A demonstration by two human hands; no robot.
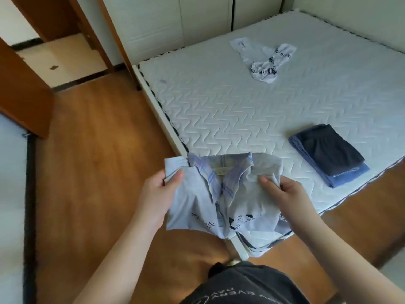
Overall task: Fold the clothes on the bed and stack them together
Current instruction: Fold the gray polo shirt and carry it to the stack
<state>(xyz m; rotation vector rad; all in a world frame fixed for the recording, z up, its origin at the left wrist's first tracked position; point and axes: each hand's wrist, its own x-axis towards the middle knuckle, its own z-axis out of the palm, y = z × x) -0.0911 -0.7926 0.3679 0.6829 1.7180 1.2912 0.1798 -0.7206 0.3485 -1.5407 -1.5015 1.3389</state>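
A pale blue shirt (197,207) with a plaid collar and a cartoon print hangs in the air over the bed's near corner. My left hand (161,194) grips its left shoulder, and my right hand (282,191) pinches its right shoulder. On the white quilted mattress (219,110), a folded stack (328,154) of a dark garment on a blue one lies near the right edge. A crumpled white garment with dark lettering (263,60) lies farther back on the mattress.
A wooden floor (98,161) runs along the bed's left side, with an open brown door (24,91) at the left. White wardrobe doors (175,23) stand behind the bed. My dark shirt (241,286) fills the bottom edge.
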